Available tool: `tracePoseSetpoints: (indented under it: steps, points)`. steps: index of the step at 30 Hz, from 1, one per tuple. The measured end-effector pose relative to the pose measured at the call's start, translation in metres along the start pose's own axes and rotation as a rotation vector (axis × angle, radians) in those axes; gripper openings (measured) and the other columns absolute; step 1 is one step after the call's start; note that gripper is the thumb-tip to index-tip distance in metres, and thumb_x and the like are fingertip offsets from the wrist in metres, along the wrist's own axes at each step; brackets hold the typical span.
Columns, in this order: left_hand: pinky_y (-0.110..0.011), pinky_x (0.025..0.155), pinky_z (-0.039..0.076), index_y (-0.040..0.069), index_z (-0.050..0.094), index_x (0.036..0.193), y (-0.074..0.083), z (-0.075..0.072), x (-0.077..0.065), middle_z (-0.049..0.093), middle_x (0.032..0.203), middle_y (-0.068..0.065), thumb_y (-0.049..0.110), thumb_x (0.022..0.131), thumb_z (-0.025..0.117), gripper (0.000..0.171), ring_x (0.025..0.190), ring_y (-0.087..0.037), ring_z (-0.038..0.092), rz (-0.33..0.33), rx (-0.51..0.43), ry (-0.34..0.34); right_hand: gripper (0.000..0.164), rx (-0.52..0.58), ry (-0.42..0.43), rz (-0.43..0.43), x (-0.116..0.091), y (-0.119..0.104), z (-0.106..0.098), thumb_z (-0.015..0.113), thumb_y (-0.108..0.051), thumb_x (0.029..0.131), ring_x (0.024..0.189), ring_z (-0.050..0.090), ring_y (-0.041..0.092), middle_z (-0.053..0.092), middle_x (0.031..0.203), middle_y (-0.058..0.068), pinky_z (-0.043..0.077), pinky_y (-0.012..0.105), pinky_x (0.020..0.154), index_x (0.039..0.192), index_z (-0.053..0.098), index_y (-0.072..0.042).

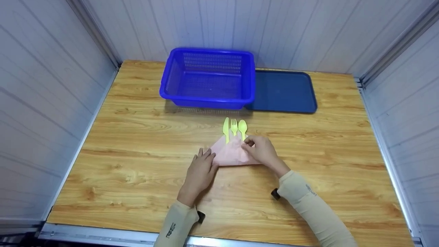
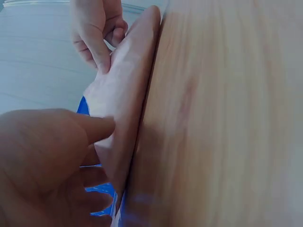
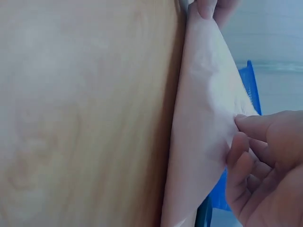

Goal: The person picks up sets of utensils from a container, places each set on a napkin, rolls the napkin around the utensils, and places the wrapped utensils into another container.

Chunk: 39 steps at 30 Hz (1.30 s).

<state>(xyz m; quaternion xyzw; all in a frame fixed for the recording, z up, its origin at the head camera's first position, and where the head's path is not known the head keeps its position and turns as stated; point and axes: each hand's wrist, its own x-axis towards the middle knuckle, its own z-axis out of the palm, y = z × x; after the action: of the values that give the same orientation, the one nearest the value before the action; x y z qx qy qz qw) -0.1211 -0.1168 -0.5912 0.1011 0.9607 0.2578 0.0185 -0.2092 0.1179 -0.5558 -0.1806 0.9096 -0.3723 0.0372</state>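
A pink napkin, folded to a triangle, lies on the table with its long edge toward me. From its top stick out a yellow-green knife, a fork and a spoon, side by side; their handles are hidden in the napkin. My left hand rests on the napkin's left corner with fingers extended, and its thumb lies on the paper in the left wrist view. On the other side, my right hand pinches the napkin near its right slanted edge, between thumb and bent fingers.
Behind the cutlery stands a blue plastic basket with slotted walls. A dark blue tray lies to its right, partly behind the basket's edge. Pale panel walls enclose the wooden table at the back and both sides.
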Motion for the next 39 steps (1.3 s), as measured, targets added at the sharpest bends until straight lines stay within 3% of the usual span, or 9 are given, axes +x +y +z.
tracePoseSetpoints:
  steps: [9,17,21,30,39]
  points:
    - [-0.054,0.104,0.037,0.001,0.056,0.134,-0.002,0.0,0.01,0.06,0.129,-0.016,0.019,0.096,0.061,0.041,0.128,-0.043,0.045,-0.014,0.005,0.108,0.014,0.014,-0.004,0.091,0.023,0.013,0.002,0.073,-0.018,0.088,0.079,0.063,0.019,0.07,0.083,0.003,0.051,0.036,0.073,0.091,0.075,-0.005]
    - [-0.054,0.103,0.039,-0.002,0.047,0.14,0.005,0.003,0.011,0.054,0.135,-0.021,0.019,0.096,0.061,0.051,0.128,-0.046,0.043,0.003,0.069,0.139,0.014,0.013,0.004,0.127,0.037,0.017,0.006,0.074,-0.019,0.087,0.078,0.061,0.019,0.069,0.082,0.003,0.05,0.036,0.074,0.09,0.075,-0.005]
    - [-0.055,0.109,0.029,0.0,0.041,0.145,0.017,0.002,0.013,0.043,0.144,-0.023,0.025,0.097,0.059,0.057,0.135,-0.046,0.032,0.043,0.091,0.076,0.012,0.001,0.011,0.152,0.038,0.019,0.007,0.074,-0.018,0.086,0.077,0.061,0.019,0.069,0.08,0.003,0.05,0.036,0.073,0.088,0.075,-0.005]
    - [-0.049,0.116,0.012,0.007,0.029,0.153,0.041,0.011,0.032,0.023,0.157,-0.017,0.04,0.101,0.047,0.064,0.144,-0.037,0.013,0.15,0.14,-0.159,0.014,-0.011,0.034,0.189,0.04,0.022,0.014,0.075,-0.019,0.085,0.069,0.056,0.017,0.063,0.073,0.001,0.047,0.031,0.065,0.079,0.069,-0.007]
    - [-0.047,0.117,0.007,0.015,0.021,0.156,0.041,0.025,0.045,0.009,0.159,-0.018,0.051,0.101,0.038,0.068,0.145,-0.036,0.004,0.152,0.176,-0.237,0.019,-0.037,0.073,0.188,0.04,0.022,0.02,0.077,-0.021,0.083,0.066,0.056,0.016,0.061,0.07,0.0,0.045,0.031,0.061,0.076,0.064,-0.01]
